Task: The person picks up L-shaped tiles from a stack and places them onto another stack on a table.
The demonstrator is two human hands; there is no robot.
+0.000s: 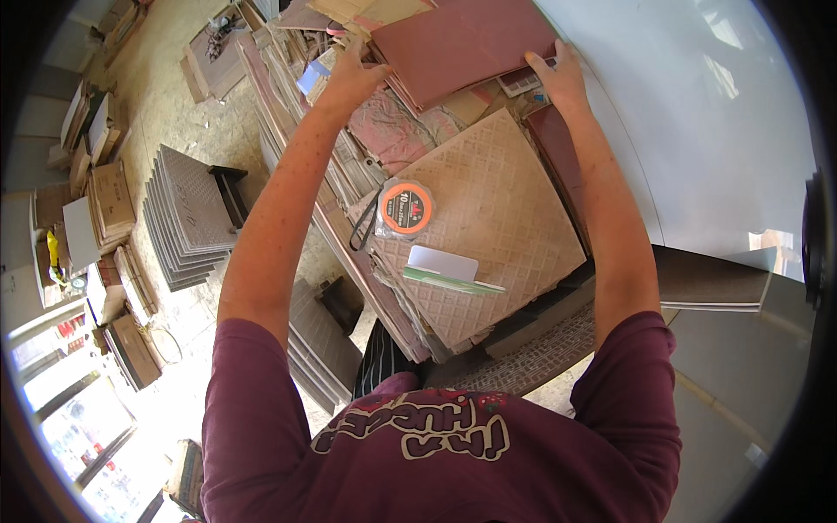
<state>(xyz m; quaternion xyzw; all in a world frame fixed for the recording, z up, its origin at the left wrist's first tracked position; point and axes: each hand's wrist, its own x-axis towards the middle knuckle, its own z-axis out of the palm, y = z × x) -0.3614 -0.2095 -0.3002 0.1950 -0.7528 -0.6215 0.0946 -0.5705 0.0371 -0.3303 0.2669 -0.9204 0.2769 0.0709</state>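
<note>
A flat dark red tile [462,44] lies tilted at the top of the work pile, with more red edges beneath its near left side. My right hand [565,80] grips its right corner, thumb on the upper face. At the left edge is my left hand [350,80], thumb against the tile and fingers partly hidden. Nearer to me, a beige patterned tile [488,209] carries an orange and grey tape measure [404,209] with a black strap. Beside that rests a folded white and green card [445,266]. Crumpled pinkish cloth or wrapping [392,131] sits below my left hand.
Grey tiles stand in a leaning row [179,218] on the floor at left, with another grey stack [318,340] nearer. Cardboard boxes [109,205] line the far left. A large glossy white panel [680,113] rises close on the right. Flattened cardboard [218,61] lies beyond.
</note>
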